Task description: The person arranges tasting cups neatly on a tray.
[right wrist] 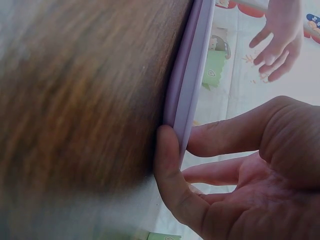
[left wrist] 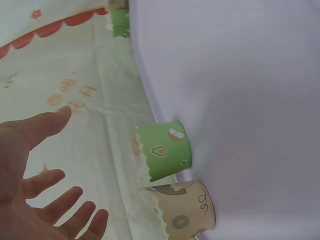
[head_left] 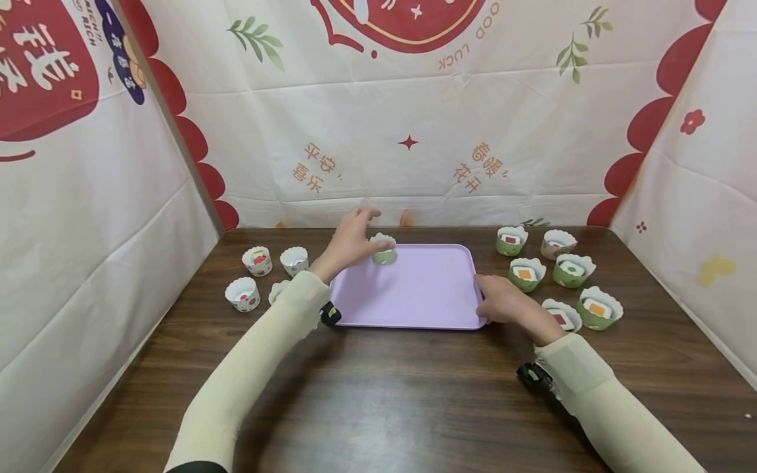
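Note:
A lilac tray [head_left: 432, 289] lies on the wooden table. My left hand [head_left: 351, 240] hovers over its far left corner, fingers spread and apart from the cups. Beside that hand a green paper baking cup [head_left: 384, 255] stands on the tray. The left wrist view shows this green cup [left wrist: 166, 150] next to a beige paper cup [left wrist: 187, 212], near the tray's edge. My left hand hides the beige cup in the head view. At the tray's right side, my right hand [head_left: 503, 299] pinches the rim [right wrist: 185, 95] between thumb and fingers.
Several patterned paper cups, including a white one [head_left: 243, 294], stand left of the tray; one is partly behind my left sleeve. To the right are several more, mostly green [head_left: 599, 309], holding small square pieces. A printed cloth [head_left: 378, 171] hangs behind the table.

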`<state>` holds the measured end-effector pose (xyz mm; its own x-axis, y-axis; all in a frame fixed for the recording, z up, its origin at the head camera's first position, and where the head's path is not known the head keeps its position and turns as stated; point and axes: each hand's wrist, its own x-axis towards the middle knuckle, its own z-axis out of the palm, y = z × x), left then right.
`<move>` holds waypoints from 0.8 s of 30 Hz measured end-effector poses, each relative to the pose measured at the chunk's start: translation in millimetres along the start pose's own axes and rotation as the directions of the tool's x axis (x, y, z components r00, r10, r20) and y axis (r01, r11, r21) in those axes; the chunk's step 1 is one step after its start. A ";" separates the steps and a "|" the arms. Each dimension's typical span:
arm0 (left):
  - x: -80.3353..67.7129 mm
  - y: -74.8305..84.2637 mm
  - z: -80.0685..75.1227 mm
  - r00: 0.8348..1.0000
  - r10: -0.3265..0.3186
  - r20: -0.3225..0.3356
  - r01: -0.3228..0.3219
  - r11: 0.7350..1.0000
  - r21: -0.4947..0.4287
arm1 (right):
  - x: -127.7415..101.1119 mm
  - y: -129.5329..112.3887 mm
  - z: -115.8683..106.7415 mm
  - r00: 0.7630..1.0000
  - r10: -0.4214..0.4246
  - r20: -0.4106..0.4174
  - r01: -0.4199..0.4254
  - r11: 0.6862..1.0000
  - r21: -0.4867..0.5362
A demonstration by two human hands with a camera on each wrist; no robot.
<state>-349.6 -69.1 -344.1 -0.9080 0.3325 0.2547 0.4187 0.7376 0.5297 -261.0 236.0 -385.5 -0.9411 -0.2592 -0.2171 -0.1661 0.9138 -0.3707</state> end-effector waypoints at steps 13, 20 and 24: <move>-38.0 -31.6 -18.1 0.980 0.012 -0.201 -0.038 0.991 -0.128 | 0.3 0.5 0.0 1.000 0.000 -0.005 0.000 1.000 -0.007; -50.0 -51.8 -29.2 0.972 -0.030 -0.235 0.000 0.992 -0.129 | 0.9 0.2 0.3 1.000 0.009 0.001 -0.009 1.000 0.000; -53.5 -62.4 -40.4 0.967 -0.050 -0.251 0.019 0.992 -0.125 | 1.0 -0.6 0.1 1.000 0.007 0.002 -0.007 1.000 -0.003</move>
<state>-326.7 -156.7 -358.1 -0.8957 0.1369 0.4230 0.3997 0.6646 0.6313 -261.8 235.1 -385.6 -0.9418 -0.2532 -0.2213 -0.1604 0.9167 -0.3661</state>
